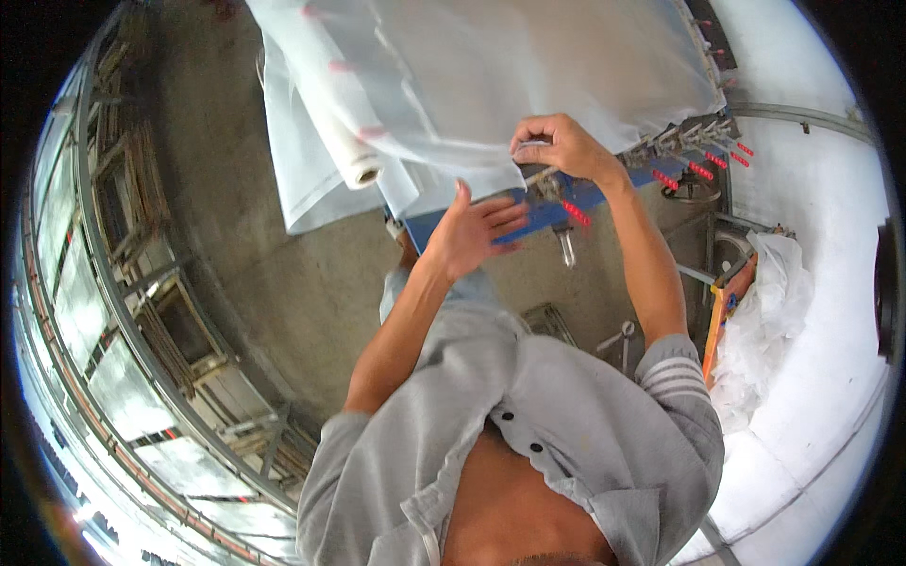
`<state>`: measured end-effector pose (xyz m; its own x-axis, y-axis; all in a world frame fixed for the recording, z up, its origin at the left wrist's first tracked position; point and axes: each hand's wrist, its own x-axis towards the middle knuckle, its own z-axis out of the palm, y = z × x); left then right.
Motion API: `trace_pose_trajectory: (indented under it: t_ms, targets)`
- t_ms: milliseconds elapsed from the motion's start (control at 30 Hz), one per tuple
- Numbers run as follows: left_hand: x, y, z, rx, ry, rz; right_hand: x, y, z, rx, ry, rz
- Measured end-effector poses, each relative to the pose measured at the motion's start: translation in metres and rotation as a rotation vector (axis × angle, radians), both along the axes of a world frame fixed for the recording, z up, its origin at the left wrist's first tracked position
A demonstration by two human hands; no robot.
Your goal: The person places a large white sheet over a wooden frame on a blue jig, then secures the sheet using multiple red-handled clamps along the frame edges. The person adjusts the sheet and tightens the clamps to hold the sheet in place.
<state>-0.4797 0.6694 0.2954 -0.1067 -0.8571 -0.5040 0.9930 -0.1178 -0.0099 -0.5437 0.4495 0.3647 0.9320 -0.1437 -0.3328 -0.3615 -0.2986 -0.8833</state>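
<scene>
A translucent white sheet (604, 75) is spread over a blue-edged table (547, 219) ahead of me. My right hand (563, 146) is closed in a pinch on the sheet's near edge, close to its corner. To its left, my left hand (472, 228) is slightly blurred, its fingers stretched out and apart, holding nothing. It hovers just below the loose edge. A roll of the white sheet (357, 162) lies at the left side, its end toward me, with a flap hanging past the table. Clamps with red handles (703, 172) line the table's near right edge.
Metal racks holding rectangular frames (179, 321) run along the left. At the right stand an orange-sided container (720, 316) with crumpled white sheeting (769, 321) and a white wall (840, 283). Beneath the table is a handwheel (691, 191) on the concrete floor's side.
</scene>
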Motion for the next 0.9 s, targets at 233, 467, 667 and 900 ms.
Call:
trace_pose_trajectory:
  t_ms: [233, 467, 667, 900]
  targets:
    - [-0.011, -0.019, -0.078, 0.218, -0.053, 0.499, -0.029, 0.028, -0.009, -0.182, -0.150, -0.007]
    - [-0.043, 0.039, -0.057, 0.343, -0.381, 0.599, -0.121, 0.115, -0.100, -0.166, -0.233, -0.571]
    - [-0.063, 0.034, -0.071, 0.431, -0.469, 0.646, -0.144, 0.146, -0.268, 0.928, 0.575, -1.482]
    - [-0.065, 0.041, -0.073, 0.494, -0.492, 0.566, -0.149, 0.151, -0.282, 0.753, 0.456, -1.389]
